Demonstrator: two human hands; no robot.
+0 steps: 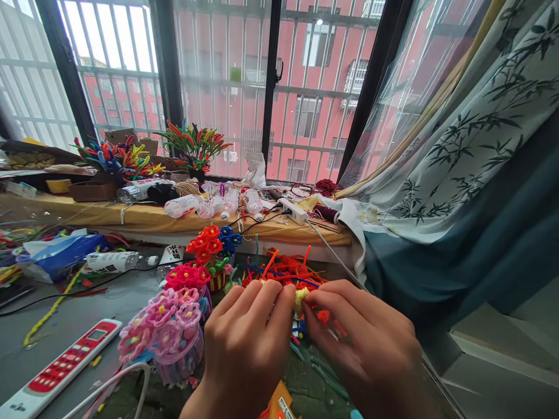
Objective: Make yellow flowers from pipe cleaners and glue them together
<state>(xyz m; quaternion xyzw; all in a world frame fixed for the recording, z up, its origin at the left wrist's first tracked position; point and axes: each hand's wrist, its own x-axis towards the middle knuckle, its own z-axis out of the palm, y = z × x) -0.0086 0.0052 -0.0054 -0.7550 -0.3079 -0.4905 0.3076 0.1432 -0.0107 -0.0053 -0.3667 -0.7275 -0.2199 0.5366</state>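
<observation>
A small curled piece of yellow pipe cleaner point(301, 298) sits between the fingertips of both hands. My left hand point(248, 334) is closed, its fingers bent and pressed against the piece from the left. From the right, my right hand point(367, 337) pinches it between thumb and forefinger. Just beyond the hands lies a pile of red-orange pipe cleaners point(286, 266), partly hidden by them. Left of my left hand stand a pot of pink pipe-cleaner flowers point(168, 323) and, behind it, red flowers point(206, 244) and blue flowers point(229, 240).
A red and white remote control point(65, 369) lies at the lower left, near a white cable point(109, 381). Plastic bottles point(183, 205) and a power strip point(293, 211) rest on the windowsill. A curtain point(458, 157) hangs at the right. An orange packet point(279, 401) lies below my hands.
</observation>
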